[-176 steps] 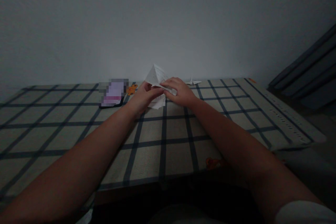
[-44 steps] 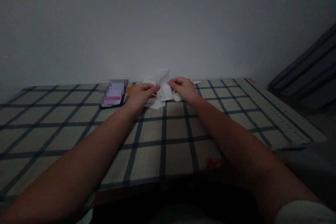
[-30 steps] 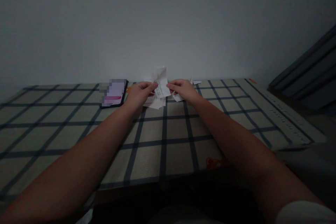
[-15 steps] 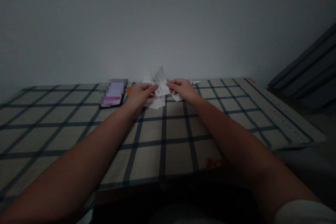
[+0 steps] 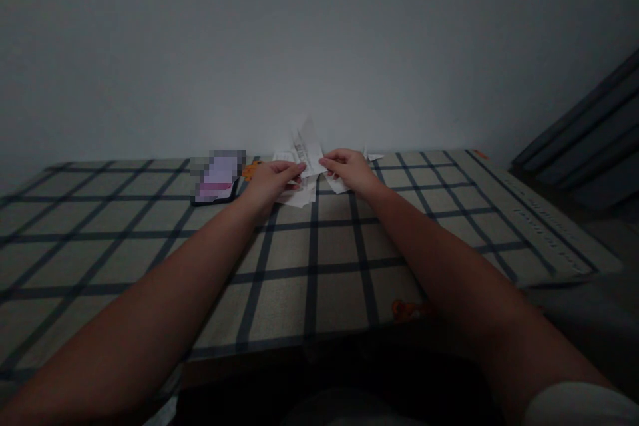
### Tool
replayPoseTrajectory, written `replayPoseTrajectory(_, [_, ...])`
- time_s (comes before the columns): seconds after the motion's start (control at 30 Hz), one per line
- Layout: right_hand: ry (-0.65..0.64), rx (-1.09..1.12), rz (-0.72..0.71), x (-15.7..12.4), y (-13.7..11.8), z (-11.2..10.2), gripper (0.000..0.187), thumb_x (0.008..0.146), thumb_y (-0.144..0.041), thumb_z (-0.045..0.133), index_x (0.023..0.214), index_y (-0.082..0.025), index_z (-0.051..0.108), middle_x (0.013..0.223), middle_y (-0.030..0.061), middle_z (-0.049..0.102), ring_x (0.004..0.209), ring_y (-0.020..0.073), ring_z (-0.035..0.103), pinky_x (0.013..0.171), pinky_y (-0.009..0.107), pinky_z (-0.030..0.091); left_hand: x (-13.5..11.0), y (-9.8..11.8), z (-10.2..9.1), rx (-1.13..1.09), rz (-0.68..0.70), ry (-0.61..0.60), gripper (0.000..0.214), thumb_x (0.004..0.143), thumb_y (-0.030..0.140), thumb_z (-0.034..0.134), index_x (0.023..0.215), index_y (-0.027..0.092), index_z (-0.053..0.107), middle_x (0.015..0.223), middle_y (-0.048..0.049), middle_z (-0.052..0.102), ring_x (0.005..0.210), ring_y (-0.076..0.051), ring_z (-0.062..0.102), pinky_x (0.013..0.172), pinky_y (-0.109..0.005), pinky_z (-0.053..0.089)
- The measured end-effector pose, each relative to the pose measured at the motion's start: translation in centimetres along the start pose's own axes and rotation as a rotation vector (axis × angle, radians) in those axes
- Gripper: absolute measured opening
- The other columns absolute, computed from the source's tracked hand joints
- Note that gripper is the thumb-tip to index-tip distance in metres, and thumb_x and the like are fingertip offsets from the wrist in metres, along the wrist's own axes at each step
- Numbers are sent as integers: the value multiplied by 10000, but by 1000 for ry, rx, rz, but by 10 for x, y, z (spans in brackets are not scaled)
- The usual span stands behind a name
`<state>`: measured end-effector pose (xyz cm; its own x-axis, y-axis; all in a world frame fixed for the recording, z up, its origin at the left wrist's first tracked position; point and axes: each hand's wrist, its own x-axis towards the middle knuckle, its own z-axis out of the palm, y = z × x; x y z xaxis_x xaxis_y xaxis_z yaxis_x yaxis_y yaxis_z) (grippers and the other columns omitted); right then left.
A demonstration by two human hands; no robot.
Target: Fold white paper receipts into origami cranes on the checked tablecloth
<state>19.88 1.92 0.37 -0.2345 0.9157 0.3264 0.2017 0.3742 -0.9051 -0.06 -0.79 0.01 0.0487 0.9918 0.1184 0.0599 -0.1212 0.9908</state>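
A thin white slip of paper with dark print (image 5: 310, 150) is held up between my two hands, its upper part blurred. My left hand (image 5: 273, 181) pinches its lower left side between thumb and fingers. On the right edge, my right hand (image 5: 348, 168) pinches it too. Beneath and beside my left hand lie several white paper slips (image 5: 298, 198) on the cloth. Another piece of white paper (image 5: 338, 185) rests under my right hand, partly covered by it.
A phone with a lit, pixelated screen (image 5: 219, 176) lies left of my hands. A checked tablecloth (image 5: 339, 246) covers the table, which stands against a pale wall (image 5: 319, 46). A small folded white paper (image 5: 375, 157) sits behind my right hand. Dark curtain folds (image 5: 589, 133) hang at the right.
The printed slip has tilted and shifted slightly up and to the right, with both hands still pinching it. My left hand has moved a little to the right.
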Motion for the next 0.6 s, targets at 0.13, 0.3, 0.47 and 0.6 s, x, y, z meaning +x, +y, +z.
replayPoseTrajectory(0.13, [-20,36,25,-1,0,0,231,804,-382,681,845,-155,681,715,-2,623,565,93,484,550,236,397,2,-2,-2,72,39,23,394,666,534,792,690,152,700,625,-19,624,555,-116,521,535,-239,384])
replayPoseTrajectory(0.3, [-25,51,40,-1,-1,1,221,800,-374,688,845,-158,677,722,-2,624,575,93,488,559,234,407,1,-1,-2,67,42,24,387,678,528,787,701,151,699,602,-8,605,537,-106,506,525,-230,375])
replayPoseTrajectory(0.47, [4,17,31,0,-1,0,199,810,-358,678,833,-161,664,727,0,633,591,99,507,580,236,424,-3,4,1,23,-36,-68,380,671,506,800,803,157,730,812,-65,717,624,-123,584,588,-238,449])
replayPoseTrajectory(0.6, [5,20,44,0,0,0,217,822,-373,668,850,-158,668,723,2,636,587,96,508,580,230,428,-4,4,0,57,-38,-89,356,693,496,789,752,152,718,787,-73,720,557,-103,553,532,-227,417])
